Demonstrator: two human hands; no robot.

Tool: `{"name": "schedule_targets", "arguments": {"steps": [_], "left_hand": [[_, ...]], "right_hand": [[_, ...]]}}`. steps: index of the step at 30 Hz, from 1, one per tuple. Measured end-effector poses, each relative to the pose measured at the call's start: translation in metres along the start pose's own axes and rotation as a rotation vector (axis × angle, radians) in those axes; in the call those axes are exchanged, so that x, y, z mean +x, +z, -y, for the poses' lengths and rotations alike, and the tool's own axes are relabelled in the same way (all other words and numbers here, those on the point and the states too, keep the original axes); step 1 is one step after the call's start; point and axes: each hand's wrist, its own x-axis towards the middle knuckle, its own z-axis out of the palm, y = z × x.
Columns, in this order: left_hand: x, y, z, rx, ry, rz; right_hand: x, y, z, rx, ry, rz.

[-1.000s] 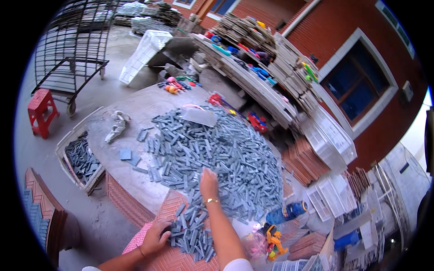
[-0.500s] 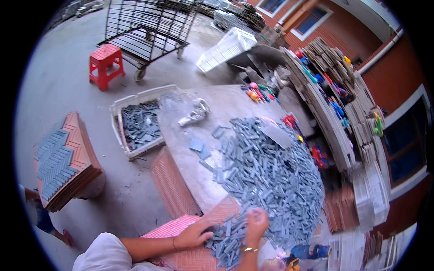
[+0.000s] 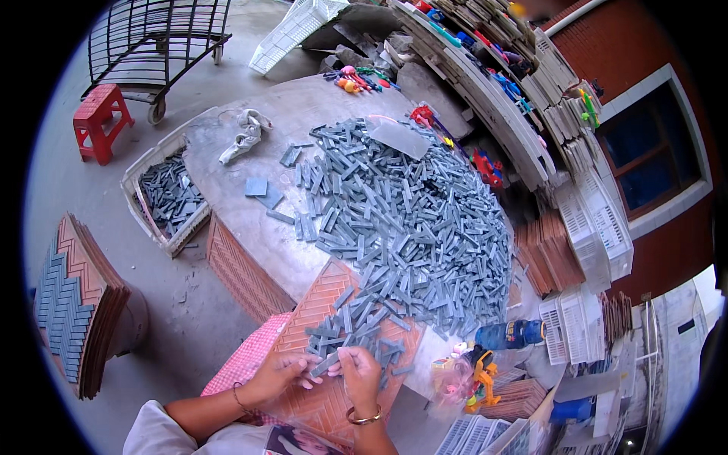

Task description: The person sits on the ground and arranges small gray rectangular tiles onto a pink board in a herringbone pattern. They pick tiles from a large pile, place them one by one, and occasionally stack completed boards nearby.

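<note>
So we've got one grey strip (image 3: 325,366) right between our hands, in front of us and over the near part of the brick-coloured board (image 3: 322,408) with the zigzag pattern. Its long side runs on a slant: the low end points toward our left hand (image 3: 277,377), the far end goes up and right into our right hand (image 3: 361,373). Neither hand is really nearer, since the strip bridges the gap.

Hands: the right is pinched nearly closed, thumb and finger on the strip's upper end. The left is half curled with fingers loosely spread, tips right at the lower end. We honestly can't tell if the left has a grip or is just touching. We also can't tell whether the strip touches the board or sits a bit above it.

Just past our fingers there's a small pile of loose strips (image 3: 345,331) on the same board, and beyond that, away and to the right, the big heap (image 3: 417,235) on the table (image 3: 284,114). The checked cloth (image 3: 244,355) is off to the left, beside the board.
</note>
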Motion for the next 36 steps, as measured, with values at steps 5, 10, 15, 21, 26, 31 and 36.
{"name": "schedule_targets", "arguments": {"steps": [5, 10, 15, 21, 26, 31, 36], "left_hand": [[-0.007, 0.006, -0.004, 0.098, -0.001, 0.026], [-0.013, -0.042, -0.018, 0.180, -0.157, -0.209], [0.001, -0.215, -0.115, 0.314, 0.586, -0.444], [-0.003, -0.232, -0.189, 0.288, 0.618, -0.602], [0.016, -0.125, -0.077, 0.701, 0.470, -0.436], [0.006, -0.029, -0.029, 1.142, 0.618, -0.250], [0.004, -0.005, -0.013, 1.621, 0.545, 0.042]], "right_hand": [[-0.012, -0.001, -0.007, -0.011, 0.081, 0.099], [-0.035, -0.014, -0.014, -0.067, 0.060, 0.206], [-0.061, -0.044, -0.029, -0.204, 0.039, 0.081], [-0.042, -0.060, -0.019, -0.778, -0.410, -0.358], [-0.015, -0.021, -0.018, -1.124, -0.370, -0.232], [-0.027, -0.021, -0.041, -1.090, -0.615, 0.017], [-0.070, -0.020, -0.059, -0.932, -0.712, 0.280]]}}
